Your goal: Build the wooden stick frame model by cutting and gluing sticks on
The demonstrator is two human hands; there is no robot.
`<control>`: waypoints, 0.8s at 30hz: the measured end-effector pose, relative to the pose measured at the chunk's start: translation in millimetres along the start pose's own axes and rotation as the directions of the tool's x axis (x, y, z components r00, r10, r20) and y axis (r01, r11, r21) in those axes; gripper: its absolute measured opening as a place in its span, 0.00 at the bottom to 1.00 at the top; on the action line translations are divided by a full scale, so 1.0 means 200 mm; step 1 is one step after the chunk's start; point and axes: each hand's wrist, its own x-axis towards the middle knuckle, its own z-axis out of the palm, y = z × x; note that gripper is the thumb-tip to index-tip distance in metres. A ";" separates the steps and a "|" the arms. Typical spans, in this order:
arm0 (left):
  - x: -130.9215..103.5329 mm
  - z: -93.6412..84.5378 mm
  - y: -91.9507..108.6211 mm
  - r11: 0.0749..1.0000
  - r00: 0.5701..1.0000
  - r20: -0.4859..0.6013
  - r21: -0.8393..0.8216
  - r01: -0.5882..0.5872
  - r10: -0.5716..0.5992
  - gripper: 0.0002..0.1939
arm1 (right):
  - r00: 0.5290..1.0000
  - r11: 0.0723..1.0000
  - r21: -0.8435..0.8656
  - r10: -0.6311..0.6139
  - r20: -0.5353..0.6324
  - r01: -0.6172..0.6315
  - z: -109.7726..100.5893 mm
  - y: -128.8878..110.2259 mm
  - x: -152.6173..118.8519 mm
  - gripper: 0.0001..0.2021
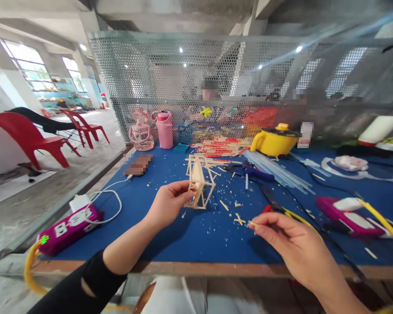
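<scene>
My left hand (170, 203) is closed around one side of a small wooden stick frame (203, 185), a boxy open model held just above the blue tabletop. To the right, my right hand (288, 237) pinches a tiny piece of wood (252, 224) between thumb and fingertips. Close to that piece, a small cross of wooden bits (239, 219) lies on the table. Behind my right hand are pliers (275, 205) with red and yellow handles, partly covered by the hand. A blue glue gun (257, 172) rests farther back.
Wooden sticks (219, 146) are piled at the back beside clear glue sticks (281, 172) and a yellow pot (277, 141). Purple power strips lie left (70, 229) and right (350, 216), with cables. A pink bottle (165, 131) stands near the perforated screen (170, 74); a person sits beyond.
</scene>
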 end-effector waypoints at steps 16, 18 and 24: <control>-0.46 0.16 -0.04 0.969 0.948 -0.293 0.240 -0.052 0.124 0.17 | 0.984 0.978 0.120 -0.177 0.031 0.172 0.21 -0.11 -0.27 0.07; -0.55 0.26 -0.05 0.977 0.999 -0.048 0.212 0.025 -0.015 0.12 | 0.962 0.959 0.097 -0.272 0.035 0.268 0.21 -0.13 -0.27 0.06; -0.59 0.34 -0.06 0.977 0.968 0.133 0.055 0.206 -0.212 0.18 | 0.901 0.907 0.055 -0.422 0.103 0.418 0.20 -0.12 -0.28 0.07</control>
